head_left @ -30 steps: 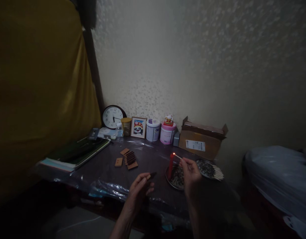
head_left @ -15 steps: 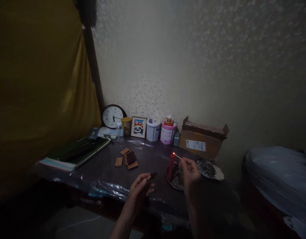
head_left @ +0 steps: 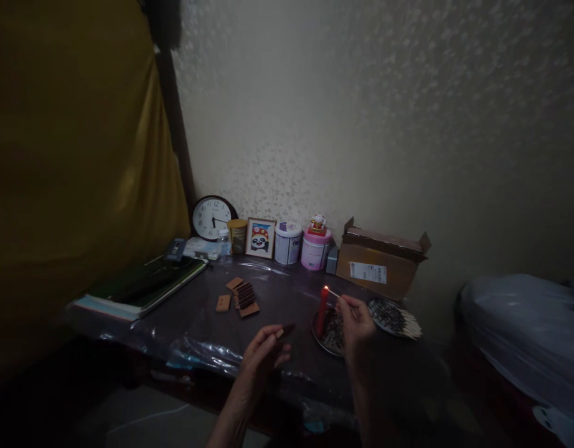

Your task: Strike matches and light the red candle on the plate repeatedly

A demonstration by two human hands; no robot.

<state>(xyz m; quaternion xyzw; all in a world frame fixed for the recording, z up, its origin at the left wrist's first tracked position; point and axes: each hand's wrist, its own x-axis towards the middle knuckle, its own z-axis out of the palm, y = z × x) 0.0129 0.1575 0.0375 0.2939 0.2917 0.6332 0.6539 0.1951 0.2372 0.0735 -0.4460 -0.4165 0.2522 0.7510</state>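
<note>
A red candle (head_left: 321, 310) stands upright in a round metal plate (head_left: 328, 341) on the dark table, with a small flame at its top. My right hand (head_left: 357, 323) pinches a thin matchstick (head_left: 333, 293) and holds its tip at the candle flame. My left hand (head_left: 263, 354) hovers over the table's front edge, closed on a small flat brown strip (head_left: 285, 330). Just right of the plate lies another plate (head_left: 390, 317) with a fan of matchsticks.
Small brown cards (head_left: 240, 295) lie mid-table. Along the wall stand a clock (head_left: 211, 218), a framed panda picture (head_left: 260, 238), two tubs (head_left: 287, 243) and an open cardboard box (head_left: 380, 261). Books (head_left: 142, 286) lie at left, a plastic-covered bundle (head_left: 520, 336) at right.
</note>
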